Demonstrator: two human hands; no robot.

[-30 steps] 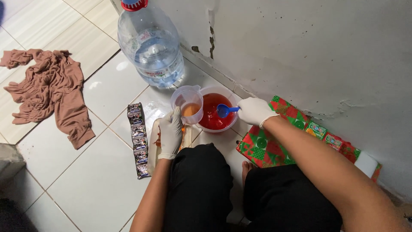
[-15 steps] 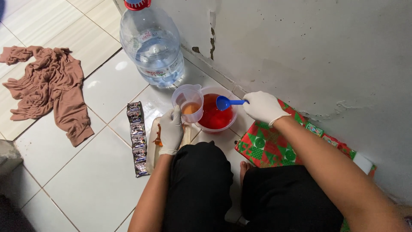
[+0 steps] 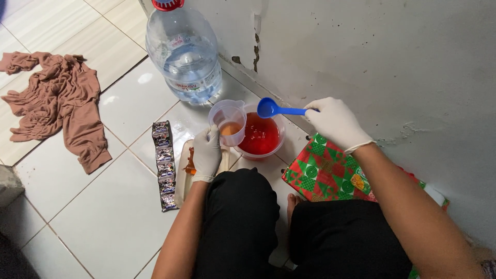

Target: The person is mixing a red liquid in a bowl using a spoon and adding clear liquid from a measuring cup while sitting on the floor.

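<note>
R hand (image 3: pixel 336 123), white glove, fingers closed on the handle of a blue spoon (image 3: pixel 276 109); spoon's bowl hangs just above the clear bowl (image 3: pixel 262 137) w/ red liquid. L hand (image 3: pixel 207 153), also gloved, wraps the handle of a clear measuring cup (image 3: pixel 229 122) w/ orange liquid in the bottom; cup sits touching the bowl's left rim. Bowl on the tiled floor (image 3: pixel 113 217) near the wall (image 3: pixel 382 57). Under the L hand, a pale tray (image 3: pixel 182 181); just left of it a strip of dark sachets (image 3: pixel 164 163). Big water bottle (image 3: pixel 182 51), red cap, stands behind the cup. Red-green patterned pkg (image 3: pixel 325 173) lies below the R hand, beside the knee. Brown cloth (image 3: pixel 57 103) crumpled well apart, far left.
</note>
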